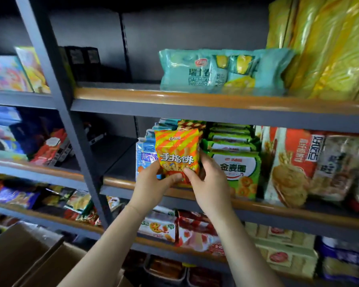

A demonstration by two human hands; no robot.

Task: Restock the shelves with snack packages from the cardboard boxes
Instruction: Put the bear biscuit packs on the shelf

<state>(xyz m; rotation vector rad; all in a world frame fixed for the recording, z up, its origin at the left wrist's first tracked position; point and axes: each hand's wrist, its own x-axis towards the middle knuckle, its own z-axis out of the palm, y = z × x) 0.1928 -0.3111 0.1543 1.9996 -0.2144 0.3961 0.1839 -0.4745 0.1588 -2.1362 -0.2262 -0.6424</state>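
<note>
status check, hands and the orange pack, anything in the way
Both hands, left and right, grip orange snack pack. Pack upright at shelf edge. Green packs close right, nothing blocking.

glossy plastic orange snack bag (177, 156); wood-look shelf edge (195, 100) on matt grey metal frame (71, 125); matt brown cardboard box (23, 255).

I face a tall dark grey metal shelving unit (56, 83) whose shelves carry rounded wooden front edges (195, 100). Behind the shelves I see a dark back panel (174, 32). Light is dim up top and brighter lower down.
</note>
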